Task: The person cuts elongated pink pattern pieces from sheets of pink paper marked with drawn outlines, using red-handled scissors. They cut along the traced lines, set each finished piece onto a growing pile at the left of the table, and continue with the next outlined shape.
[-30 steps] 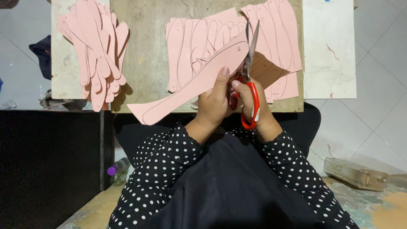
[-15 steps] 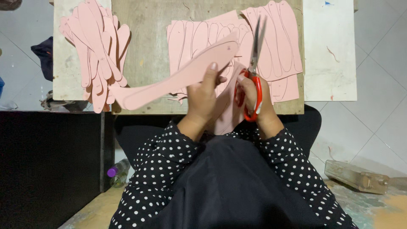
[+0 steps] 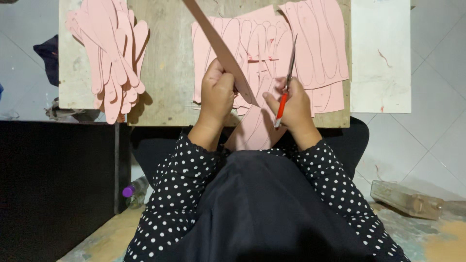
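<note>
My left hand [image 3: 217,92] grips a long pink sole-shaped cut-out [image 3: 218,46], held on edge so it runs up and to the left over the wooden board [image 3: 167,53]. My right hand [image 3: 292,107] holds red-handled scissors [image 3: 286,82], blades together and pointing away from me. Under both hands lie pink sheets [image 3: 315,43] with drawn sole outlines. Another pink piece [image 3: 255,131] hangs over the board's near edge between my wrists.
A heap of cut pink soles [image 3: 109,53] lies at the board's left end. A white sheet [image 3: 381,58] lies at the right. On the floor are a clear plastic box [image 3: 405,199] at right and a purple-capped bottle [image 3: 135,188] at left.
My left hand has swung the cut-out from lying flat and pointing left to standing on edge and pointing away. The scissors came off the piece and moved right.
</note>
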